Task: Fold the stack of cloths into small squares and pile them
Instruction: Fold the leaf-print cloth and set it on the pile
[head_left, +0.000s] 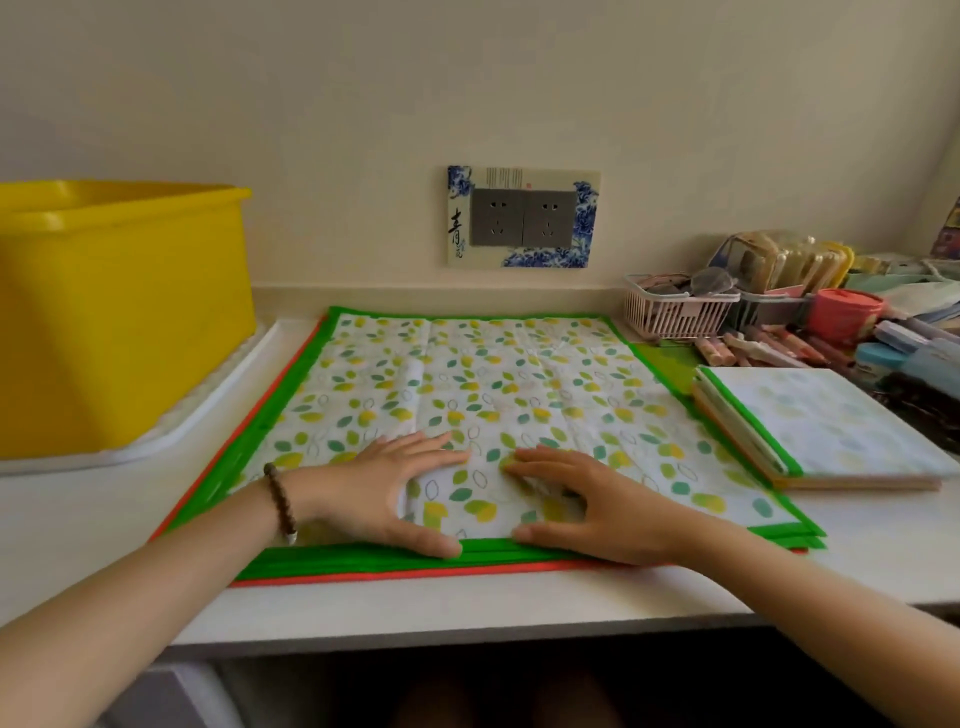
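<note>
Left grip (387, 491), right grip (589, 506) spread flat, pressing cloth stack (493, 384) near front edge

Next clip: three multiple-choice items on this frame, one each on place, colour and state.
1. Relative to the flat stack, the folded pile lies: A) left B) right C) behind
2. The bin is: A) yellow B) blue C) red
3. The left hand and right hand are: A) lifting a corner B) off the cloth C) flat on the top cloth
Answers: B, it sits at the stack's right edge; A, its walls are yellow; C, both lie straight-fingered on the leaf print.
</note>
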